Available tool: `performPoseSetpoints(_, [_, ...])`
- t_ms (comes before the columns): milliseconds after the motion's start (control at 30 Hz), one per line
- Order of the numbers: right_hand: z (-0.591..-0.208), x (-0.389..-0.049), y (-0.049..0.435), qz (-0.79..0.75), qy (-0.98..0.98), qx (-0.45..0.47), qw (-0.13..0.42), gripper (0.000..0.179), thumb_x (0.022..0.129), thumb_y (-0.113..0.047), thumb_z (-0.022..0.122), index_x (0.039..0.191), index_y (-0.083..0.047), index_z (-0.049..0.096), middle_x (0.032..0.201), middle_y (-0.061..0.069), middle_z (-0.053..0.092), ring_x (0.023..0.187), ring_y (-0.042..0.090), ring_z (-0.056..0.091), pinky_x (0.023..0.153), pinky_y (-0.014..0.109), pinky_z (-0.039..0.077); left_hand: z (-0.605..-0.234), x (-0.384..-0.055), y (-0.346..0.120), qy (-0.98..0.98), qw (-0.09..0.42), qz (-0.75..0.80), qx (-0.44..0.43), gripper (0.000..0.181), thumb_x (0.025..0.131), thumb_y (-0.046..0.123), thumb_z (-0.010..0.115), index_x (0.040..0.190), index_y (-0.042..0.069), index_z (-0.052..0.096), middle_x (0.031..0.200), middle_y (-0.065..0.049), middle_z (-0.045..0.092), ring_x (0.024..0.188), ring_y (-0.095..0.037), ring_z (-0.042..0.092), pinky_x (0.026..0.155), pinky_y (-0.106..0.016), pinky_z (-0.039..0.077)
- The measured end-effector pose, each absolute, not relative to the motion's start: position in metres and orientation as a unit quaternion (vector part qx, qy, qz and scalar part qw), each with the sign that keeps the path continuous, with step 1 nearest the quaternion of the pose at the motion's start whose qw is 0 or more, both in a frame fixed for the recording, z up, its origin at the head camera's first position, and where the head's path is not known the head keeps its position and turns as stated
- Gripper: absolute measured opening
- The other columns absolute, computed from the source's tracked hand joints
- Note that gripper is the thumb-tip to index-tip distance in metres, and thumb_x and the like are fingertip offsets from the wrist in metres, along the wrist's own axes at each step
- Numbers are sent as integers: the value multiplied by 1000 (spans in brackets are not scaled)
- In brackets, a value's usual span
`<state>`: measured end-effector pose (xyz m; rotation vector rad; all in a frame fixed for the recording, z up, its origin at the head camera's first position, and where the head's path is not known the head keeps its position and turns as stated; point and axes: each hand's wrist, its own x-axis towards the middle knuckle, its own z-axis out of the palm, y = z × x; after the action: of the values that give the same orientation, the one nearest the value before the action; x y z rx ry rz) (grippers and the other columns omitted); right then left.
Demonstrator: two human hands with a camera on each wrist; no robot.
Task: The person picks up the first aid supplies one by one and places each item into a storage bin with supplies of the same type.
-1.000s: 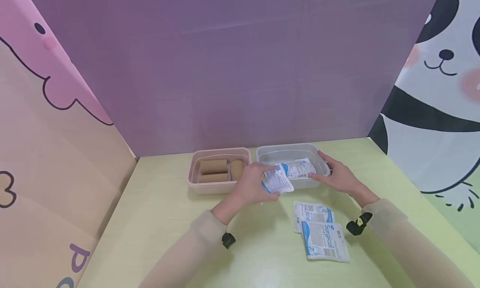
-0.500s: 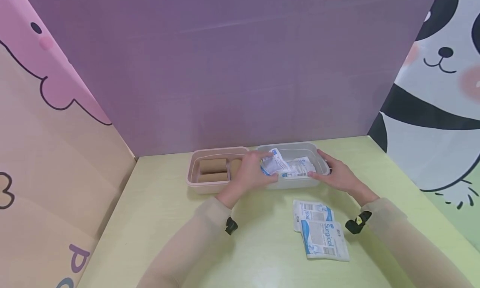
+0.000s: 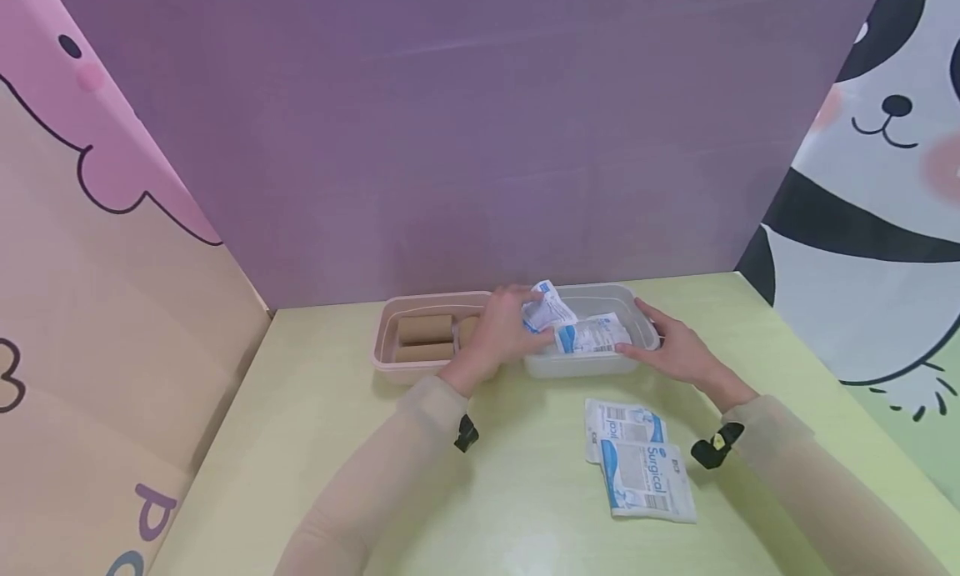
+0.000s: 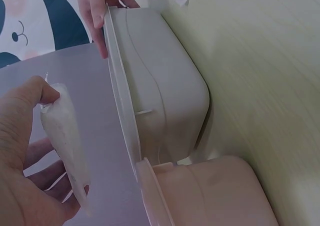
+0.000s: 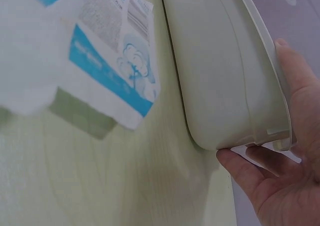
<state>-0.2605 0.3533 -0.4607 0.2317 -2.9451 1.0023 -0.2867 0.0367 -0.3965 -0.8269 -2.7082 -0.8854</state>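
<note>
My left hand (image 3: 501, 328) pinches a white and blue surgical dressing packet (image 3: 551, 307) between thumb and fingers, over the left part of the grey plastic box (image 3: 592, 366). In the left wrist view the packet (image 4: 65, 136) stands on edge above the box rim. A second packet (image 3: 596, 334) lies inside the box. At the box's right end, my right hand (image 3: 678, 353) grips the corner, thumb at the front and fingers at the end wall; the right wrist view shows these fingers (image 5: 245, 171) against the box wall (image 5: 225, 76).
Left of the grey box, a pink box (image 3: 416, 374) holds brown rolls (image 3: 425, 329), partly hidden by my left hand. Two more packets, one marked Surgical (image 3: 648, 480), overlap on the table (image 3: 337, 476) in front. A purple wall (image 3: 450, 142) rises behind.
My left hand has carried its packet up and away from me, from the grey box's front edge to above its back left part. My right hand stays on the box.
</note>
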Motion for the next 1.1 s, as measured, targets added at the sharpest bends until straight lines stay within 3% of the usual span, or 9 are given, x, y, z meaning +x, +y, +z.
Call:
performPoseSetpoints(167, [-463,-263,354,325,-943,74,7,109,96,-53,76,171,-4,12,166,36,34,148,56,42,115,70,42,-395,-289,38,-912,73,-301,-269,59,87,31,85,139,8,71,149,-14,66,143,-33,57,121,-44,45])
performPoseSetpoints(600, [-462,-262,353,324,-943,75,4,108,97,-50,76,170,-3,13,165,37,36,146,56,44,115,69,43,-404,-301,56,-930,82,-229,-276,58,95,40,77,147,20,66,157,-7,60,147,-29,54,119,-52,44])
performPoseSetpoints(1100, [-462,-263,354,327,-942,72,-2,107,97,-52,75,171,-8,11,168,36,32,149,59,39,115,71,41,-409,-301,83,-933,67,-193,-296,59,100,40,71,155,25,58,166,-2,50,155,-21,45,116,-48,40])
